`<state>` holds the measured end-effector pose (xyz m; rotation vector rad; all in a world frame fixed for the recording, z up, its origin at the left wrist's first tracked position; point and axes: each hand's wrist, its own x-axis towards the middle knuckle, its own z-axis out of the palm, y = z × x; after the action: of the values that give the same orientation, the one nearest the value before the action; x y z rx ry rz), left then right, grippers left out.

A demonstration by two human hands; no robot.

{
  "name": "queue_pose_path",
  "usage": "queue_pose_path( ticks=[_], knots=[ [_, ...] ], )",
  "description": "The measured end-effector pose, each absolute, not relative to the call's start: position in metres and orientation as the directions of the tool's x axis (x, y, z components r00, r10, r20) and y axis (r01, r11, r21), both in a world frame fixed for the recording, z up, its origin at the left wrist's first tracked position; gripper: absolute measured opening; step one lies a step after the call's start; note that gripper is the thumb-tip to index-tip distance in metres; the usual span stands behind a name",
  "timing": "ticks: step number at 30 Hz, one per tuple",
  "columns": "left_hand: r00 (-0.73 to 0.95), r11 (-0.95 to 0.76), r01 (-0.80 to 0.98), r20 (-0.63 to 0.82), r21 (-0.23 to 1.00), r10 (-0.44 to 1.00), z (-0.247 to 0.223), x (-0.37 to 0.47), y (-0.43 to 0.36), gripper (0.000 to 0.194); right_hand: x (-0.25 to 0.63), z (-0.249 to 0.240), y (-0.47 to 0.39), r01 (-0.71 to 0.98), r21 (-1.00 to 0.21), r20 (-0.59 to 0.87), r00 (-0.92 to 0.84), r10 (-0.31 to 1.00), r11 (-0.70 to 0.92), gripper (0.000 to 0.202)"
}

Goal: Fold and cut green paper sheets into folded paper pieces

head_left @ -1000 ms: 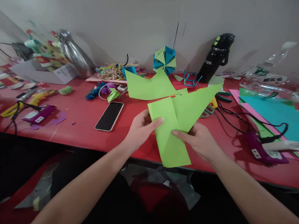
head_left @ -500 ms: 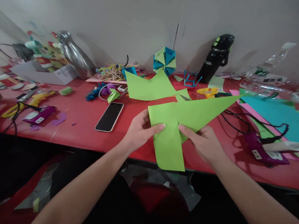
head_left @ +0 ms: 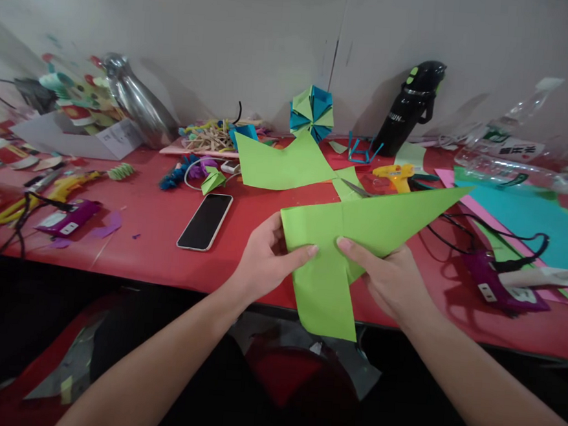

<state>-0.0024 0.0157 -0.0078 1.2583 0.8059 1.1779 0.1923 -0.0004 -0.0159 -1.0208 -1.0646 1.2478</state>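
A bright green sheet of paper (head_left: pixel 320 287), cut and folded, is held up over the table's front edge. My left hand (head_left: pixel 271 254) grips its left side, thumb on the front face and fingers behind. On the right part, my right hand (head_left: pixel 389 272) pinches the paper with its thumb near the vertical fold; its other fingers are partly hidden. One pointed flap stretches out to the right, and a strip hangs downward. Behind it lies another green paper piece (head_left: pixel 280 164) with a curved cut-out, and scissor blades (head_left: pixel 356 187) show partly on a smaller green scrap (head_left: pixel 345 178).
A phone (head_left: pixel 205 222) lies on the red table (head_left: pixel 141 229) left of my hands. A yellow glue gun (head_left: pixel 396 175), a black bottle (head_left: pixel 410 108) and a blue-green paper ball (head_left: pixel 313 113) are behind. Purple power strips (head_left: pixel 500 286), cables and coloured sheets (head_left: pixel 531 217) lie right.
The held paper has come slightly lower and nearer, its pointed flap shifting right. My right thumb still presses near the fold. At far left, another person's hand has mostly left the view.
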Motion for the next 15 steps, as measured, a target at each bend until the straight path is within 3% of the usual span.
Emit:
queue_pose_path(
  ticks=[15],
  knots=[
    [0.164,-0.179,-0.191,0.211,0.965,0.964,0.004,-0.006,0.013,0.022,0.194,-0.019,0.001,-0.149,-0.985,0.078,0.027,0.997,0.081,0.047]
  ],
)
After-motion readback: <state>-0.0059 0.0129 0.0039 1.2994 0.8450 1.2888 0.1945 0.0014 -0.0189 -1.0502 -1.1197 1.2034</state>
